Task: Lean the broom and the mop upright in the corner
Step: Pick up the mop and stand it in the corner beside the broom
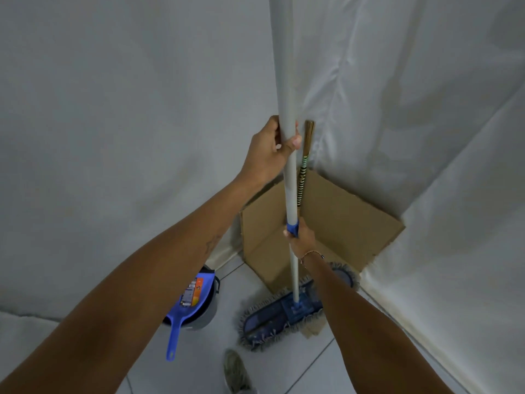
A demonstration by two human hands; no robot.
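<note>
The mop stands nearly upright in front of the corner, its long grey pole (284, 66) running up out of the frame. Its flat blue fringed head (281, 314) rests on the tiled floor. My left hand (272, 149) grips the pole high up. My right hand (298, 234) holds it lower, at the blue collar. Just behind the pole the broom's thin handle (305, 155), brown at the top with green and black banding, leans in the corner. The broom's lower end is hidden behind the pole and my right hand.
A flattened cardboard sheet (341, 220) lines the corner's base. White fabric (426, 109) covers both walls. A blue dustpan (190, 297) sits in a grey bucket (208, 311) at the left. My shoe (235, 371) stands on the floor tiles below.
</note>
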